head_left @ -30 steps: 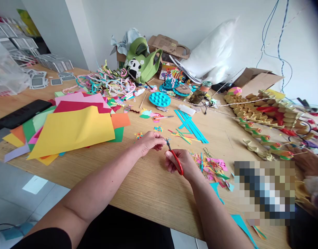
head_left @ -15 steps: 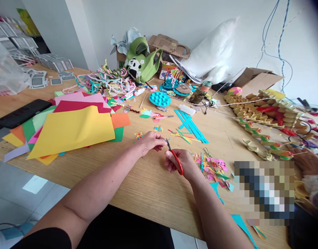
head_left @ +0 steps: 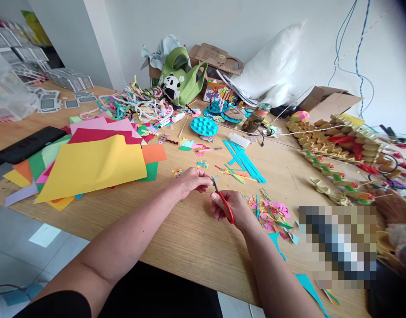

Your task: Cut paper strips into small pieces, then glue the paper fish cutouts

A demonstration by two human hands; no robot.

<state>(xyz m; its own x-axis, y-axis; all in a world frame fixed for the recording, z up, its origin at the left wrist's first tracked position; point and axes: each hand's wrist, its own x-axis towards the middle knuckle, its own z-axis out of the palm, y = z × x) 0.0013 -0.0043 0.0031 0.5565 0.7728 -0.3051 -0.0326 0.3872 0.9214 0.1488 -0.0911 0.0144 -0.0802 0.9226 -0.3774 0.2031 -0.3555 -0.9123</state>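
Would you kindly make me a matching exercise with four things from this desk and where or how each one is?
1. Red-handled scissors
2. Green bag
3. Large yellow sheet
4. Long blue strips

A. On top of the coloured paper pile
B. Flat on the table, some crossing
C. In the right hand
D. Decorated with a panda

Pairs: 1-C, 2-D, 3-A, 4-B

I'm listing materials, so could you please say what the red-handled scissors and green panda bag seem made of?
Red-handled scissors: likely metal blades, thin and dark grey; handles probably smooth plastic, evenly coloured.
Green panda bag: perhaps felt or another soft cloth, matte, its straps curving softly.
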